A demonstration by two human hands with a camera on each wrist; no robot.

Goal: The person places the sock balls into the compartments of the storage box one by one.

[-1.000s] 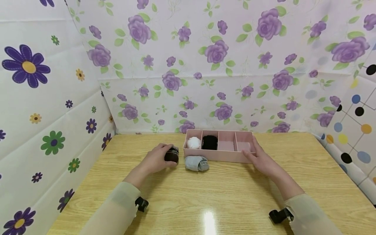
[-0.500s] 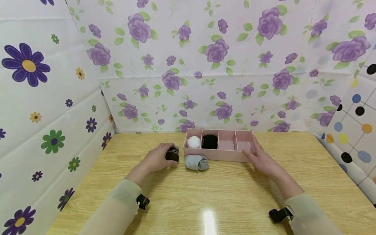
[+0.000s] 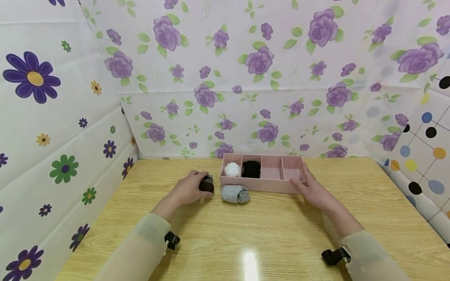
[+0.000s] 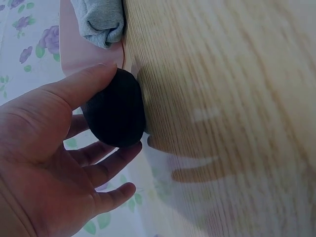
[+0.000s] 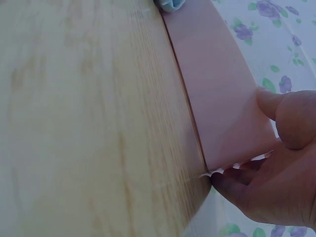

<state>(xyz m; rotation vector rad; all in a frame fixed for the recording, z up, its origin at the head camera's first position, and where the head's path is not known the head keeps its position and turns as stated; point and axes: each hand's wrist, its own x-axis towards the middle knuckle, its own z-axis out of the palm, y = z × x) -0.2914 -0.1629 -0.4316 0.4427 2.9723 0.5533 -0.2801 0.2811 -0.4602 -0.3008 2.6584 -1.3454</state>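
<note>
On the wood-grain surface (image 3: 267, 222) we pinch a dark bundle (image 3: 206, 186) in the left hand (image 3: 187, 189); the right hand (image 3: 313, 192) grips the pink box (image 3: 263, 185) by its end, apparently to steady it.

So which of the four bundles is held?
The dark bundle in the left hand; the grey bundle lies untouched, the white bundle and black bundle sit in the pink box.

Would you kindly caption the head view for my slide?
Left hand grips a dark bundle; right hand holds a pink divided box.
</note>
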